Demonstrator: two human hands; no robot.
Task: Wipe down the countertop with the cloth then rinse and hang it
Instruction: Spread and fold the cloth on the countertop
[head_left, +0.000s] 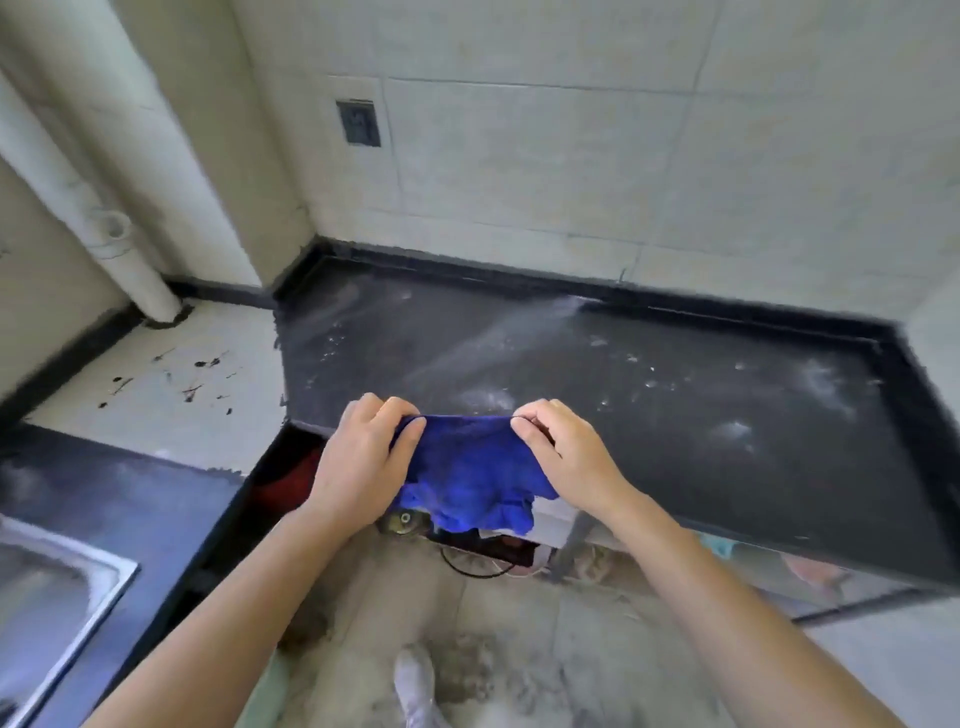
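Nearest the camera, one pale shoe (414, 675) stands on a dusty grey tiled floor (519, 623). At the near left, the corner of a single stainless steel sink basin (57, 603) is set in a dark counter; what it holds cannot be made out through the blur.

Two bare forearms reach forward from the bottom edge. The left hand (363, 457) and the right hand (563, 452) each pinch one top corner of a single bright blue terry cloth (472, 473), fingers curled closed over the fabric. The cloth is stretched flat between the two hands and hangs below them in a crumpled fold, held in the air just in front of the near edge of the counter and not touching it.

Under the counter's edge lies an open space with something red (296, 478) at the left and a round metal fitting (402, 519), both too blurred to identify.

Beyond the hands spreads the black stone countertop (675, 441), streaked and dotted with white dust. To its left is a pale surface (171, 384) with dark specks, and one white pipe (104, 223) rises from it. On the far tiled wall (571, 156) sits one dark socket plate (357, 122).
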